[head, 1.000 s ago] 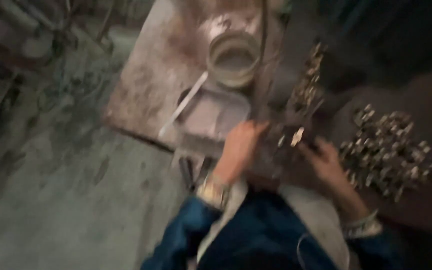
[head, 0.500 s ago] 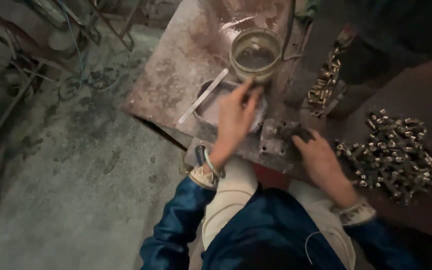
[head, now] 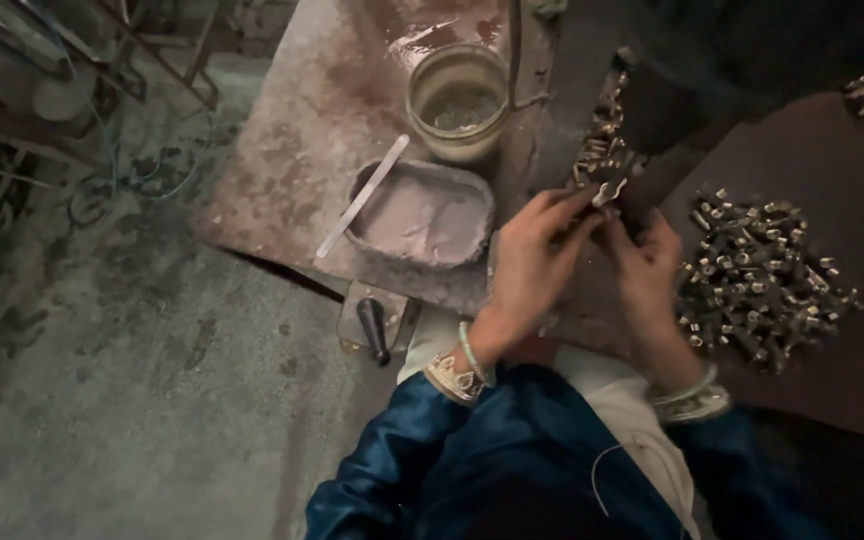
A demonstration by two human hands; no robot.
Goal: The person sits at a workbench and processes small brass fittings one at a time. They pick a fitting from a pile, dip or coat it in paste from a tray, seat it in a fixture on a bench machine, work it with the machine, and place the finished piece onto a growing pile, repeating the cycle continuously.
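Note:
My left hand (head: 532, 265) and my right hand (head: 644, 265) meet in front of a dark block (head: 652, 110), fingertips together on a small shiny metal piece (head: 607, 192). Which hand grips the piece is hard to tell; both touch it. A row of small metal parts (head: 600, 150) runs up just beyond the fingers. A heap of similar small metal parts (head: 757, 280) lies on the dark board to the right of my right hand. Both wrists wear bangles, and the sleeves are blue.
A shallow tray of pale grey paste (head: 422, 215) with a flat white stick (head: 362, 195) across its rim sits left of my hands. A round jar (head: 459, 100) stands behind it on the stained rusty table (head: 292, 160). A handled tool (head: 374, 325) lies at the table's edge. Concrete floor lies left.
My left hand has come back from the tray and jar to the right. It now meets my right hand at the metal piece. The camera view shifted slightly.

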